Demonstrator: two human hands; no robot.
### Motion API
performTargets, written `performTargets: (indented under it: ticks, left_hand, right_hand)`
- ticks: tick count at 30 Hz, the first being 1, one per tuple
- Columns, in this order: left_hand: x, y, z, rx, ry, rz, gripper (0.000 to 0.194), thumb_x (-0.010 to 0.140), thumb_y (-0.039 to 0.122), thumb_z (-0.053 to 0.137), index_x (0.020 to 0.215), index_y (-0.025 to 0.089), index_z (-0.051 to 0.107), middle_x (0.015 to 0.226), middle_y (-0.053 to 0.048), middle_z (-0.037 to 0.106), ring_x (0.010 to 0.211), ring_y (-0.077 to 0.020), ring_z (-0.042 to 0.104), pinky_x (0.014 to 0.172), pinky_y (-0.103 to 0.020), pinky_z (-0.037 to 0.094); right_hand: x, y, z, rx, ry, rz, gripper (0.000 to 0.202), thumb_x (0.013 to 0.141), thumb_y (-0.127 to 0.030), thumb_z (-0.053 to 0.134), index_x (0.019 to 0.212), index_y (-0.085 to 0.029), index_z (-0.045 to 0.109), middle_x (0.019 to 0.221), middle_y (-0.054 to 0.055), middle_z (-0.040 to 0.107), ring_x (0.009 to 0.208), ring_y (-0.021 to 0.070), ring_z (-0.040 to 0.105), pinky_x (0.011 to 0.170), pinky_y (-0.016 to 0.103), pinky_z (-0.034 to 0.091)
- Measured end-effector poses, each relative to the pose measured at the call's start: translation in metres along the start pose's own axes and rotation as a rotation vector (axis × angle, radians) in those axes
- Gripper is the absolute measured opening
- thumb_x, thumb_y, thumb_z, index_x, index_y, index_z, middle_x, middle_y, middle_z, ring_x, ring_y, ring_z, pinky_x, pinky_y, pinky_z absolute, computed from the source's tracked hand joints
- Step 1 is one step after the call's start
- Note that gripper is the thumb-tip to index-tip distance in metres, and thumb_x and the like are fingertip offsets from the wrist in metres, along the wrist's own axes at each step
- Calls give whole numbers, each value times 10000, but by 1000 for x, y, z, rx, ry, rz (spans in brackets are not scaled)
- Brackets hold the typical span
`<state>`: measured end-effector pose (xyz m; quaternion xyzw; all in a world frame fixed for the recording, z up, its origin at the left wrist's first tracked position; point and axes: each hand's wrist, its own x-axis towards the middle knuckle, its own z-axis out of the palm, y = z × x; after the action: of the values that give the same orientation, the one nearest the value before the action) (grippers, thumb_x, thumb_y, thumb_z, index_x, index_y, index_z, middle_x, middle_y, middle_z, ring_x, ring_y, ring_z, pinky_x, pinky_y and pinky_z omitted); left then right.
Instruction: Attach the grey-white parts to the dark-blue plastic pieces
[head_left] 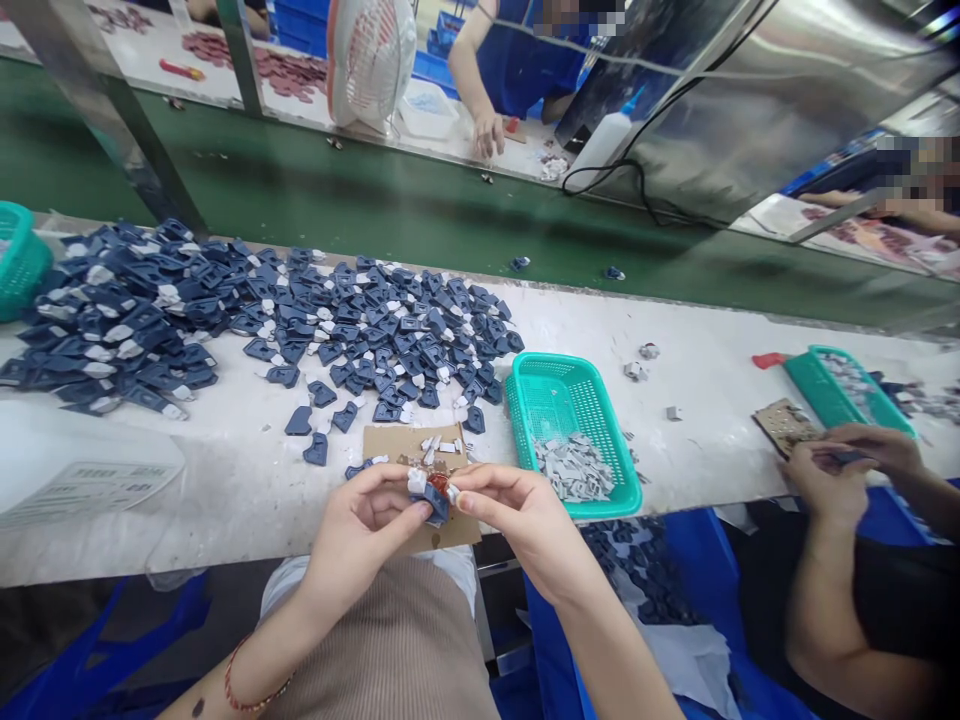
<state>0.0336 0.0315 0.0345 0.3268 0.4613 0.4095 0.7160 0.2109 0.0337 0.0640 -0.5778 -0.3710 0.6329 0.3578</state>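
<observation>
My left hand (356,530) is closed on a dark blue plastic part (433,508) with a white piece and a reddish-brown bit at its top. Between thumb and fingertips, my right hand (529,515) pinches a small light-grey piece (452,493) against the part's right side. Both hands are close together over a brown cardboard sheet (450,537), where several slim grey pieces (442,447) lie. A teal basket (517,400) of small grey pieces (577,468) stands right of the cardboard. Beyond it to the left spreads a large heap of dark blue parts (375,325) with white bits.
A whitish container with a label (90,480) lies at the left, near another teal basket (22,265). At the right, a co-worker's hands (840,470) hold a dark part by a teal basket (814,385). A green belt (420,210) runs behind the table (705,350).
</observation>
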Motion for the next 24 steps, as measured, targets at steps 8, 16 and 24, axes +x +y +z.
performTargets:
  ticks: [8, 16, 24]
  left_hand:
    - [-3, 0, 3, 24, 13, 21, 206, 712, 254, 743, 890, 211, 648, 780, -31, 738, 697, -187, 691, 671, -285, 570]
    - [-7, -5, 5, 19, -18, 43, 170, 741, 270, 729, 888, 225, 656, 833, -40, 742, 783, -223, 710, 699, -311, 581]
    - [-6, -6, 16, 172, 40, 252, 78, 761, 188, 699, 832, 212, 677, 821, -29, 686, 748, -181, 652, 692, -286, 548]
  right_hand:
    - [-4, -5, 7, -22, -30, -48, 134, 669, -295, 813, 765, -215, 762, 882, 34, 718, 829, 167, 673, 767, 286, 546]
    - [-8, -5, 4, -95, -61, -86, 136, 684, -289, 807, 769, -209, 736, 884, 37, 701, 856, 181, 659, 797, 304, 527]
    - [-10, 9, 23, 149, -84, -25, 391, 881, -586, 511, 1040, -242, 604, 854, 21, 631, 601, 127, 588, 569, 273, 523]
